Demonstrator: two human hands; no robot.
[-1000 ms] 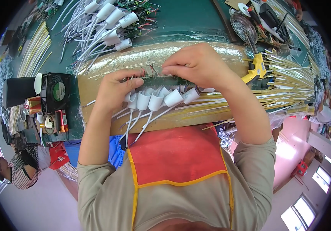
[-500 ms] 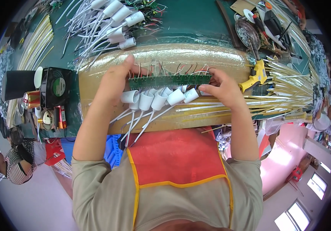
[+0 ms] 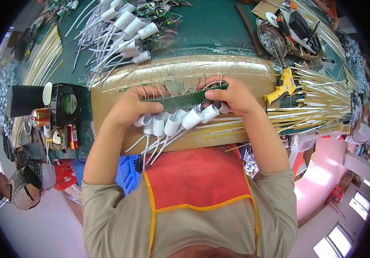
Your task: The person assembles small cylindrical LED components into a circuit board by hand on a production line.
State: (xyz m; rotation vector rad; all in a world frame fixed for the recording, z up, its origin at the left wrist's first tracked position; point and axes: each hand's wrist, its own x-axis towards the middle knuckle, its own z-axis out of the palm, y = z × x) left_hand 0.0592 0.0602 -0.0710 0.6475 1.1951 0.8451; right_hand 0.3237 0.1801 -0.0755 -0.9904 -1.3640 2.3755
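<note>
A long green circuit board strip [image 3: 182,101] is held up across the work mat by both hands. My left hand [image 3: 136,107] grips its left part, thumb laid along the near face and fingers behind. At the right end, my right hand [image 3: 233,98] pinches it the same way. Thin red, white and dark wires stick up from the strip's far edge. Below it hang several white cylindrical lamp holders [image 3: 173,124], with pale cables trailing toward the red apron [image 3: 198,178].
More white lamp holders [image 3: 124,20] with wired boards are heaped at the far left. On the right lie a yellow pistol-shaped tool [image 3: 284,86], a metal pan [image 3: 272,39] and many yellow-white strips [image 3: 322,96]. At left stands a black fan [image 3: 66,103]. A person [image 3: 21,185] is at lower left.
Both hands have moved inward along the strip, and the thumbs now lie over its near face. The strip is tilted, right end higher, and the hanging lamp holders have shifted slightly.
</note>
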